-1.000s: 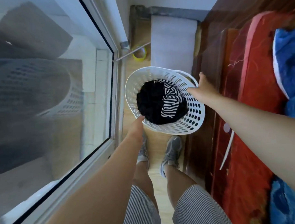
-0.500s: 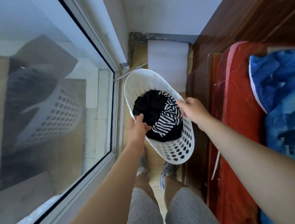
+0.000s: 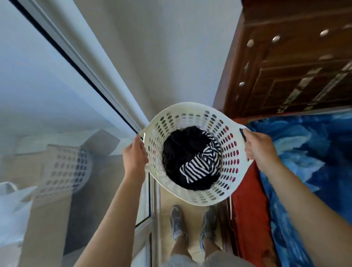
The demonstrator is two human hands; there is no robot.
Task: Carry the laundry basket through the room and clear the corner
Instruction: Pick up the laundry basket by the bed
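Room: narrow strip of floor (image 3: 166, 204) between glass door (image 3: 50, 138) and bed with blue cover (image 3: 313, 157); dark wood cabinet (image 3: 288, 57) ahead on the right.
Basket: white laundry basket (image 3: 190, 116) held up off the floor, above my shoes (image 3: 177, 222).
Load: black clothes (image 3: 184, 151) plus striped garment (image 3: 200, 164) at the bottom.
Left: my left hand (image 3: 134, 155) clamped on the left rim.
Right: my right hand (image 3: 256, 146) closed around the right handle.

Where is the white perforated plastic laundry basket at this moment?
In the head view, the white perforated plastic laundry basket is held mid-air, centre frame, left hand and right hand gripping opposite handles.
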